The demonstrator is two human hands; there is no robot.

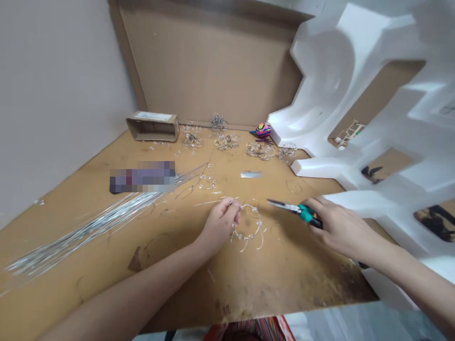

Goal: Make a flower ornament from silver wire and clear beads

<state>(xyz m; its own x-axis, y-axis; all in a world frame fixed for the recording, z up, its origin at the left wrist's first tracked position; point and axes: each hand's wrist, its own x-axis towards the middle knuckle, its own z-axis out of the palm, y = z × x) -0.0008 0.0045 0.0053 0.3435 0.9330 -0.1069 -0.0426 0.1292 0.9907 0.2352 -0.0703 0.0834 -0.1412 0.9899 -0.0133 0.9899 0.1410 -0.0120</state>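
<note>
Table (pixel 298 279): stained, bearing wire (pixel 106 222).
Surround: cardboard (pixel 213 61), foam (pixel 316 169).
Your left hand (pixel 222 220): pinching ring (pixel 259 223).
Your right hand (pixel 334 225): closed round pliers (pixel 305 213).

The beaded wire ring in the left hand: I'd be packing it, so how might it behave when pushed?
The beaded ring is probably light: thin wire, small clear beads. Slender wire likely bends under pressure; projecting ends might snag.

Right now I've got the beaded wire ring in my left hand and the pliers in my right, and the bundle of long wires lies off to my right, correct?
Not quite: the head view shows the bundle of long wires off to your left. The rest stands: your left hand holds the beaded wire ring, and your right hand holds the pliers.
</note>
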